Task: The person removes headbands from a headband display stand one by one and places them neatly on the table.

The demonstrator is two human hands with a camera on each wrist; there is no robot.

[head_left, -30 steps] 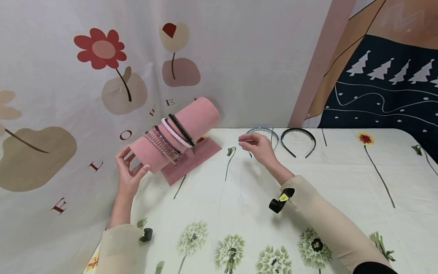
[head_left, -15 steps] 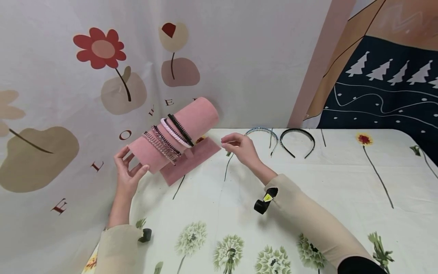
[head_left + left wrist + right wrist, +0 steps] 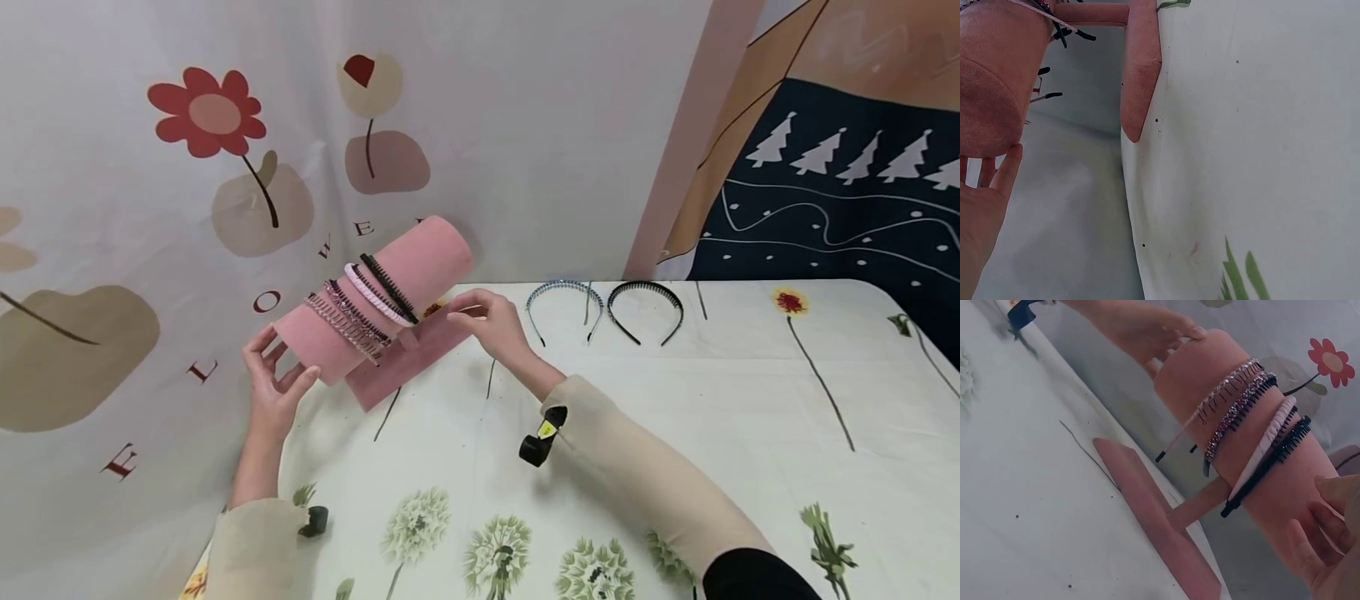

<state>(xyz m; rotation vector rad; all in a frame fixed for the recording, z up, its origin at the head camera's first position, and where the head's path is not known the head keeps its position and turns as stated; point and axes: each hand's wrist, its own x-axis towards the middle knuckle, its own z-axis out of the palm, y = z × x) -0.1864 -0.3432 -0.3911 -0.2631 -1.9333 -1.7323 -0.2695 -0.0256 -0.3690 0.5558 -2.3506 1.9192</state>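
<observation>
So the pink roll (image 3: 429,260) sits tilted between my hands: left hand (image 3: 273,379) has its left end, thumb on one side of the rim and fingers on the other, a bit spread. My right hand (image 3: 491,325) is near the roll's right end, fingers loosely bent and holding nothing I can see; can't tell if it's touching. The roll's wearing four headbands, left to right: silvery pink one (image 3: 343,327), dark sparkly one (image 3: 357,313), pale pink one (image 3: 372,292), black toothed one (image 3: 390,285). Flat pink base (image 3: 405,360) under the roll. Right of the roll, a bluish headband (image 3: 564,284) and another black headband (image 3: 645,285) lie side by side on the flowered cloth (image 3: 750,400).
</observation>
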